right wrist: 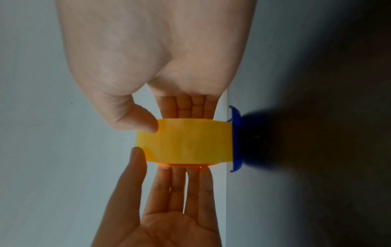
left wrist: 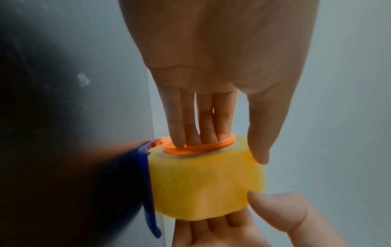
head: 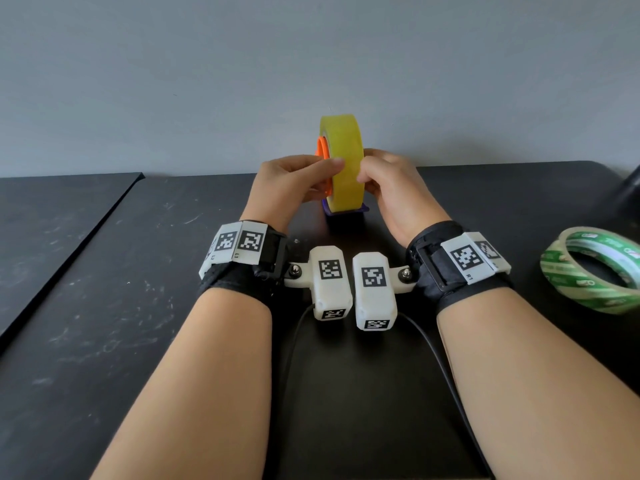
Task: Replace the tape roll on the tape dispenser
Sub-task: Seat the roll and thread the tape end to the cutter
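Observation:
A yellow tape roll (head: 346, 161) stands on edge on the dispenser's blue base (head: 328, 208) at the back of the table. An orange hub (head: 321, 150) sticks out of the roll's left side. My left hand (head: 311, 174) has straight fingers (left wrist: 177, 120) pressing on the hub's ring (left wrist: 190, 149), and its thumb touches the roll's outer band. My right hand (head: 374, 178) holds the roll (right wrist: 186, 142), thumb (right wrist: 137, 120) curled on the band and fingers flat against the right face. The blue base (right wrist: 237, 142) touches the roll's lower edge.
A green-and-white tape roll (head: 585, 296) lies flat on the black table (head: 138, 306) at the right. A dark object (head: 632, 192) shows at the right edge. A grey wall rises just behind the dispenser. A second dark panel lies at the left.

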